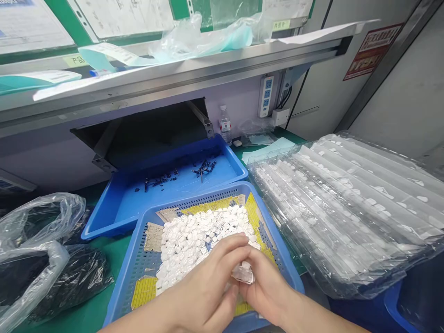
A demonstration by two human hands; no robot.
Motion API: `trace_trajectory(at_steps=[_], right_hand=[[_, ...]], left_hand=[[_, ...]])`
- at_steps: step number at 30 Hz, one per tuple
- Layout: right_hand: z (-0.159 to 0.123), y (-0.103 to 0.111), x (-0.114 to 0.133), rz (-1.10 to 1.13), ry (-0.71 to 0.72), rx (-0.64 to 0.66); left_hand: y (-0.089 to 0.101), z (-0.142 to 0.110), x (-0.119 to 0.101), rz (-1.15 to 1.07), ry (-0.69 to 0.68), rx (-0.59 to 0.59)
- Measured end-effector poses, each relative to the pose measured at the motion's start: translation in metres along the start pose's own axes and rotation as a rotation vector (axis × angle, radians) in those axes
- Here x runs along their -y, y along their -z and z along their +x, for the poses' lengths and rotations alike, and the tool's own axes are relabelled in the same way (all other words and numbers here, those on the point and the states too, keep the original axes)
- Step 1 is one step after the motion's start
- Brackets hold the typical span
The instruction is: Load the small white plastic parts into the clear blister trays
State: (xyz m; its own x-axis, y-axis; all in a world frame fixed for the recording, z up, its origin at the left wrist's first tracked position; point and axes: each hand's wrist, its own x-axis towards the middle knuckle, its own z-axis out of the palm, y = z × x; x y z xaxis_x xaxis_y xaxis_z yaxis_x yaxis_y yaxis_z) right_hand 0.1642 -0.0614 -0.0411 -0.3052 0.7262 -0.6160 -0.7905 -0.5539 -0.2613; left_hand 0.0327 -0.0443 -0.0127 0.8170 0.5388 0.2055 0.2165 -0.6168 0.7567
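Observation:
My left hand (204, 274) and my right hand (266, 283) are cupped together over the near part of a blue perforated basket (120, 277). Between the palms shows a small white plastic piece (243, 273) with a clear-looking edge; fingers hide whatever else lies in there. The left fingers reach across and overlap the right ones, and both hands are closed. Beneath and beyond them, many small rounded white plastic pieces (194, 236) are heaped in the basket, whose sides are patched with yellow lined sheets (144, 292).
Behind the basket a blue tray (166, 199) holds small black parts (204, 169). Stacked clear plastic trays (350, 208) with white pieces stand on the right. A plastic bag of dark contents (72, 277) lies left. A bottle (225, 125) stands under the metal shelf (180, 78).

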Motion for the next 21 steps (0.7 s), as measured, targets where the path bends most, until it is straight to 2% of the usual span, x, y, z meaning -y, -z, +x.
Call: trace_trajectory(at_steps=[2,4,7,9,11,12,14,16,18,21], right_hand=[[0.000,0.000,0.000,-0.015,-0.017,0.036],[-0.001,0.000,0.001,-0.042,-0.046,0.061],[-0.002,-0.001,0.002,-0.057,-0.077,0.037],[-0.003,-0.002,0.004,-0.059,-0.072,0.025],[-0.004,-0.002,0.007,-0.067,-0.055,0.014],[-0.005,-0.003,0.009,-0.067,-0.042,0.003],[-0.008,-0.004,0.014,-0.047,-0.015,-0.021],[-0.013,-0.005,0.021,-0.014,0.006,-0.035],[-0.021,-0.007,0.030,0.015,0.030,-0.033],[-0.036,-0.007,0.045,0.037,0.079,-0.045]], left_hand=[[0.001,-0.002,0.003,0.041,-0.068,0.021],[0.003,-0.003,0.007,0.013,-0.056,-0.010],[0.008,-0.001,0.011,-0.134,0.106,-0.118],[0.012,0.002,0.015,-0.226,0.223,-0.234],[0.015,0.007,0.020,-0.181,0.322,-0.338],[0.016,0.009,0.024,-0.100,0.362,-0.342],[0.016,0.012,0.032,0.099,0.446,-0.220],[0.012,0.012,0.042,0.244,0.501,0.007],[0.004,0.010,0.050,0.297,0.539,0.167],[-0.008,0.006,0.058,0.300,0.586,0.247]])
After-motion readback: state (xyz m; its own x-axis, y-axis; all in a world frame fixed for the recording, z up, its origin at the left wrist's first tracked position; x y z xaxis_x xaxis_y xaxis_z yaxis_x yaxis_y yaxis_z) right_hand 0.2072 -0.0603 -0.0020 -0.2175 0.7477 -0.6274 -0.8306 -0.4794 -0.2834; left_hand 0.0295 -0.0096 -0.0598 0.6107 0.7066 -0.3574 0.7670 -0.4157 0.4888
